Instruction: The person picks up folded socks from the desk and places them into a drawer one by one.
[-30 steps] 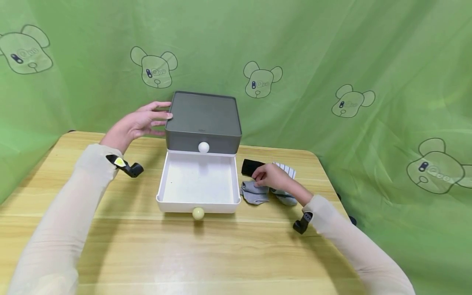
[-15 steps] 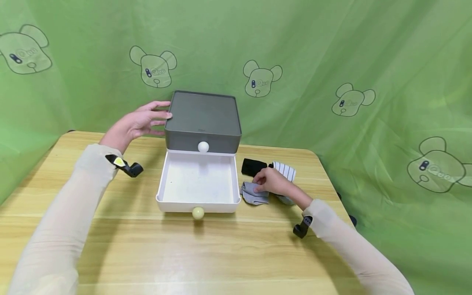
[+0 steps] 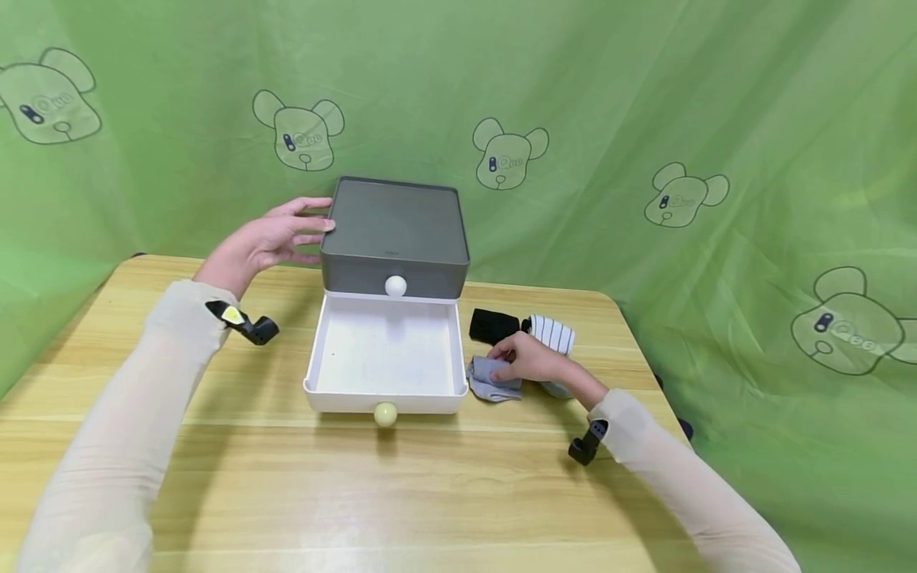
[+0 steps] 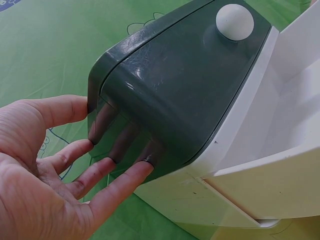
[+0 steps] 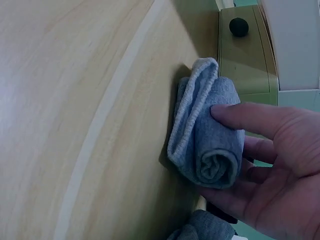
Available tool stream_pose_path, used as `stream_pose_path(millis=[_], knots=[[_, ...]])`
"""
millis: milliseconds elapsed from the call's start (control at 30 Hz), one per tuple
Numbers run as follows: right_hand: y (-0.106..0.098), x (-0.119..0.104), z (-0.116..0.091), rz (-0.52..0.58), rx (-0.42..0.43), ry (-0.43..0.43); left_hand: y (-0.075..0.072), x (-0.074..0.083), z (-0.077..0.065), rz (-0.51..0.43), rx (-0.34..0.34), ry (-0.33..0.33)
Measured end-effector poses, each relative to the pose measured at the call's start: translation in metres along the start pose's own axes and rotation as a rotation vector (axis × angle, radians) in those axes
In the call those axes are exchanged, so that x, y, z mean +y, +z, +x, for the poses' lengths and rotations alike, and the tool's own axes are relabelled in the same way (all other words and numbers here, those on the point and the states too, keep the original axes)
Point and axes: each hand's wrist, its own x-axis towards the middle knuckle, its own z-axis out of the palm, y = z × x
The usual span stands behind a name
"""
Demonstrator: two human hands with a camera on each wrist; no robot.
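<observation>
Right grip edged frontward—pinching gray roll beside drawer rim.

The rolled cloth is a soft grey, as is the second roll; the dark roll is black, and the striped roll white with thin dark lines. The upper box is dark grey with a white knob, the drawer white with a pale yellow knob. Light yellowish wood grain patterns the table; the green curtain carries dark-outlined bear heads. Sleeves are cream.
</observation>
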Motion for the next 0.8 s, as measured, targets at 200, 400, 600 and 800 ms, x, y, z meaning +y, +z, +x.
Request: stream_pose_path(millis=[200,400,600,800], knots=[[0.000,-0.002,-0.002,0.070,-0.044,-0.050,-0.001,0.000,-0.001,0.010,-0.013,0.006],[-0.007,-0.006,-0.002,0.134,-0.098,-0.068,-0.001,0.000,-0.001,0.005,-0.011,0.003],[-0.029,-0.021,-0.006,0.199,-0.153,0.002,0.000,0.000,0.000,0.009,-0.004,-0.002],[-0.058,-0.044,-0.010,0.171,-0.176,-0.002,0.000,0.001,-0.001,0.007,-0.003,-0.003]])
